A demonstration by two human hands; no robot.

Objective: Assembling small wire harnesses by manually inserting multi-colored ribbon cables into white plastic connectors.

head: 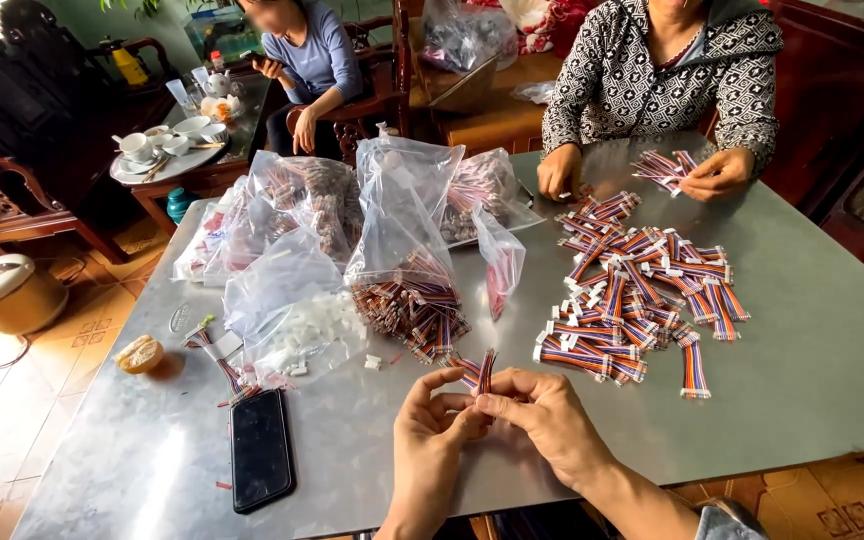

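Here both hands meet low over the near edge of the metal table (782,400), fingers pinched together on one short multicoloured ribbon cable (481,372). The left hand (430,420) closes on it from below and the right hand (542,410) from the side, so the striped wires stand up between the fingertips where the eye can get at the end, apparently for fine work on it. Just beyond, an open clear bag of loose cables (407,290) spills toward the hands, within easy reach, and beside it another clear bag holds small white plastic connectors (302,330), a few of them lying loose on the metal. To the right lies a spread pile of finished-looking cables with white ends (632,300), set apart from the bags, probably to keep the lots from mixing. A black phone (260,450) lies face up at the left, out of the way of the work. Across the table another person's hands (717,175) hold a small bunch of the same cables. Further back a third person sits by a low table with white cups (167,135).
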